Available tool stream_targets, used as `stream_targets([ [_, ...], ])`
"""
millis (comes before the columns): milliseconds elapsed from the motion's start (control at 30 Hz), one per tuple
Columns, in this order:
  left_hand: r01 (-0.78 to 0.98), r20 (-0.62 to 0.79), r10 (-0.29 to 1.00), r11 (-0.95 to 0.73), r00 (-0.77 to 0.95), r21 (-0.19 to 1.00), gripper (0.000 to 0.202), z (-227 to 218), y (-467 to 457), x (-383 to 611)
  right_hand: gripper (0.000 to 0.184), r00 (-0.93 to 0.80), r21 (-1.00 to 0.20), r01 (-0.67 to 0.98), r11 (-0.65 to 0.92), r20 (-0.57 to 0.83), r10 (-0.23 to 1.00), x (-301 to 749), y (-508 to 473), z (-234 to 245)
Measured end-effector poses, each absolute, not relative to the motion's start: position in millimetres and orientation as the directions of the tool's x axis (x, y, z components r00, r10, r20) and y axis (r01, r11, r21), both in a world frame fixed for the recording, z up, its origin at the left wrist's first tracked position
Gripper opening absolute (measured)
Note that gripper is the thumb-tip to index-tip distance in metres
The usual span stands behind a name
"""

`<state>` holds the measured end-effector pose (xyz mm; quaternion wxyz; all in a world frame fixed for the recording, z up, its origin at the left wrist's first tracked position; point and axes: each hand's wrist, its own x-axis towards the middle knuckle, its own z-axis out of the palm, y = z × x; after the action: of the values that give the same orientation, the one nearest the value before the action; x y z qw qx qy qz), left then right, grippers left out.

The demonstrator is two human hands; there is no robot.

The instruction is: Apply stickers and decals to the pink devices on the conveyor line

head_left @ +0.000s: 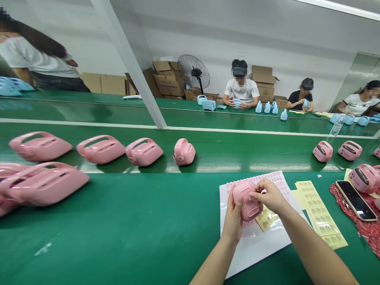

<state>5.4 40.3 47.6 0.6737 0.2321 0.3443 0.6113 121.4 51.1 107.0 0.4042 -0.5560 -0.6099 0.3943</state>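
Note:
My left hand [233,215] grips a small pink plastic casing [247,202] from its left side, holding it above a white sheet [252,241] on the green table. My right hand [267,194] rests its fingertips on the top right of the same casing. A yellowish sticker strip [266,218] lies on the sheet just under the casing. The sheet's far part carries rows of small pink stickers [279,180].
Pink casings [144,151] stand in a row on the green belt, with more at the left [44,183] and right [323,151]. Yellow sticker sheets [319,211] and a phone [355,200] on red cloth lie at right. People work with blue casings [267,107] across the far belt.

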Motion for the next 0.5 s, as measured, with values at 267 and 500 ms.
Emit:
stream_targets([
  [267, -0.715, -0.199, 0.980, 0.151, 0.017, 0.683, 0.060, 51.3, 38.7, 5.0, 0.008, 0.014, -0.921, 0.341, 0.190, 0.207, 0.978, 113.8, 47.4, 91.4],
  [500, -0.574, -0.161, 0.985, 0.172, 0.070, 0.801, 0.074, 55.0, 35.7, 1.2, 0.016, -0.035, -0.998, 0.015, 0.062, 0.062, 0.997, 119.6, 50.6, 86.7],
])
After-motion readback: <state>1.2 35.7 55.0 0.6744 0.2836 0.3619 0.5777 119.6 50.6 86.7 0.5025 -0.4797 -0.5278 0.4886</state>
